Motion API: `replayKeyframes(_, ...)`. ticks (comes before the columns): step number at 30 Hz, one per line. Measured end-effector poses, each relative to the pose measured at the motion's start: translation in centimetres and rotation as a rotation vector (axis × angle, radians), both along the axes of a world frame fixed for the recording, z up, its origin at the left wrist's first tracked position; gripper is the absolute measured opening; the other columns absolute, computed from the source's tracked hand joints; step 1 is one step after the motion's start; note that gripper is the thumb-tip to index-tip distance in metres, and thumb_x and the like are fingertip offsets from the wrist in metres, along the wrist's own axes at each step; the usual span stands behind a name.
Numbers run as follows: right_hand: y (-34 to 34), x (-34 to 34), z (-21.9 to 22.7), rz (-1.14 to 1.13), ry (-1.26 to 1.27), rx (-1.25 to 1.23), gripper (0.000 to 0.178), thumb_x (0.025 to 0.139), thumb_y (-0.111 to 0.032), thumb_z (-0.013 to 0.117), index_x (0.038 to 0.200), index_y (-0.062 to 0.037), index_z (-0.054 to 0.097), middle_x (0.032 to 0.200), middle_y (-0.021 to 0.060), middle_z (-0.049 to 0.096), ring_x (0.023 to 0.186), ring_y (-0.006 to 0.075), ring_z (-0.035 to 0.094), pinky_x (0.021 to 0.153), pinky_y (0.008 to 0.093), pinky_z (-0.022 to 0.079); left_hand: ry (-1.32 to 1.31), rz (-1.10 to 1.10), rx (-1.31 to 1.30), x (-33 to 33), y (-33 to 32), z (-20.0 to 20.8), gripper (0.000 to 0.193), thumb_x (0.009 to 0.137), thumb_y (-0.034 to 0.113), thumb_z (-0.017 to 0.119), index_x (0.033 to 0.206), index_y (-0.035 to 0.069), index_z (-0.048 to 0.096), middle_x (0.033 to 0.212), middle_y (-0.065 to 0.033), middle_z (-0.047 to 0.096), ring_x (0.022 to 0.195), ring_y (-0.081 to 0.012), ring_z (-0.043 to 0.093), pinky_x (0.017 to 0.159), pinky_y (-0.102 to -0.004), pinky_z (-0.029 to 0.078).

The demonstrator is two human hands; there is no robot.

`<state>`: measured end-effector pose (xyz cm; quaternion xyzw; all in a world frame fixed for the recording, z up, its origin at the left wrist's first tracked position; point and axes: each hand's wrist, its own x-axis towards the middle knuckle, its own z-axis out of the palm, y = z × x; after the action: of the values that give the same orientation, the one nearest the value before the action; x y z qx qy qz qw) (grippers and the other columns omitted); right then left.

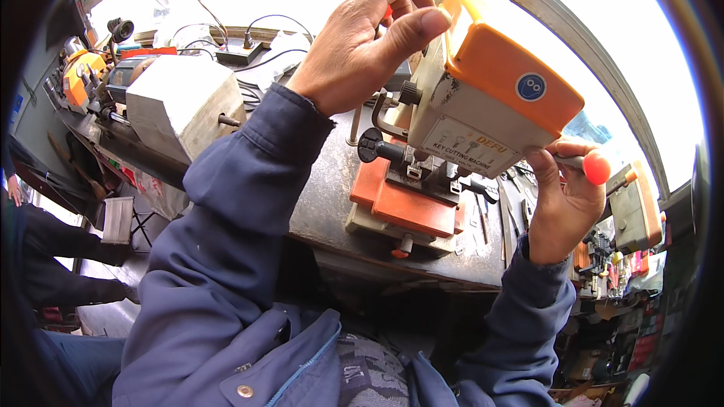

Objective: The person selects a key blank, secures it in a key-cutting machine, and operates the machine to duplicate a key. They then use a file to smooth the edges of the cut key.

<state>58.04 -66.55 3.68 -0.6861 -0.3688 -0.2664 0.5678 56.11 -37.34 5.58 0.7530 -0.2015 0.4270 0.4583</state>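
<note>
A key cutting machine (483,117) with an orange top cover and grey body stands on the workbench (324,203). Below its head are dark metal clamps (445,181) and an orange carriage (403,207). My left hand (369,41) is raised at the machine's upper left, fingers curled and thumb close to the orange cover. A bit of red shows behind those fingers; what they hold is mostly hidden. At the machine's right side, my right hand (566,207) grips a lever with a round red knob (596,168), thumb by the body's lower corner. Whether a key sits in the clamps, I cannot tell.
Left on the bench is a grey boxy machine (185,102), with an orange one (83,79) beyond it. Cables run to a black box (239,53) by the window. Thin metal tools (507,218) lie at right. Another person's dark-trousered legs (72,245) show at far left.
</note>
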Motion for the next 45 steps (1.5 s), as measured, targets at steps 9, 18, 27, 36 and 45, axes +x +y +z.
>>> replayKeyframes(9, 0.0, 0.5, -0.3, -0.058, 0.011, 0.064, 0.026, 0.088, 0.001, 0.086, 0.107, 0.0000, 0.069, 0.095, 0.0045, 0.074, 0.090, 0.0133, 0.071, 0.086, 0.0295, 0.058, -0.082, 0.089, 0.031, -0.3, -0.8, -0.5, 0.083, 0.093, 0.082, 0.059, 0.109, 0.000, 0.065, 0.099, -0.0161, 0.062, 0.099, -0.0284, 0.057, 0.090, -0.0436, 0.047)
replayKeyframes(18, -0.1, 0.0, 0.3, -0.093, -0.007, -0.003, 0.021, 0.090, 0.004, 0.083, 0.106, 0.0004, 0.070, 0.095, 0.0039, 0.074, 0.090, 0.0126, 0.069, 0.085, 0.0291, 0.058, 0.011, 0.049, 0.035, -1.5, -2.6, 0.5, 0.070, 0.105, 0.066, 0.054, 0.110, -0.003, 0.055, 0.092, -0.0097, 0.056, 0.088, -0.0165, 0.055, 0.079, -0.0341, 0.048)
replayKeyframes(27, 0.0, 0.3, 0.2, -0.109, 0.008, -0.005, 0.014, 0.088, 0.001, 0.086, 0.099, 0.0038, 0.077, 0.103, 0.0020, 0.068, 0.093, 0.0130, 0.066, 0.086, 0.0308, 0.057, 0.077, -0.088, -0.026, -1.5, -1.0, 0.5, 0.065, 0.106, 0.066, 0.052, 0.112, 0.001, 0.054, 0.096, -0.0082, 0.054, 0.091, -0.0164, 0.054, 0.083, -0.0344, 0.047)
replayKeyframes(36, 0.0, 0.5, -0.3, -0.123, -0.034, -0.016, 0.018, 0.090, 0.001, 0.084, 0.104, 0.0030, 0.073, 0.104, 0.0036, 0.071, 0.095, 0.0138, 0.068, 0.087, 0.0300, 0.057, -0.019, 0.005, -0.002, -1.0, -1.9, 0.4, 0.068, 0.106, 0.069, 0.049, 0.103, 0.000, 0.052, 0.087, -0.0067, 0.051, 0.083, -0.0166, 0.050, 0.077, -0.0349, 0.045)
replayKeyframes(45, 0.1, 0.7, 0.4, 0.045, 0.049, 0.012, 0.041, 0.093, 0.000, 0.080, 0.129, 0.0022, 0.060, 0.118, 0.0091, 0.071, 0.112, 0.0191, 0.067, 0.102, 0.0356, 0.051, -0.017, 0.047, -0.012, -0.9, -1.3, 0.3, 0.079, 0.095, 0.076, 0.060, 0.106, -0.002, 0.062, 0.091, -0.0163, 0.061, 0.090, -0.0264, 0.060, 0.082, -0.0418, 0.049)
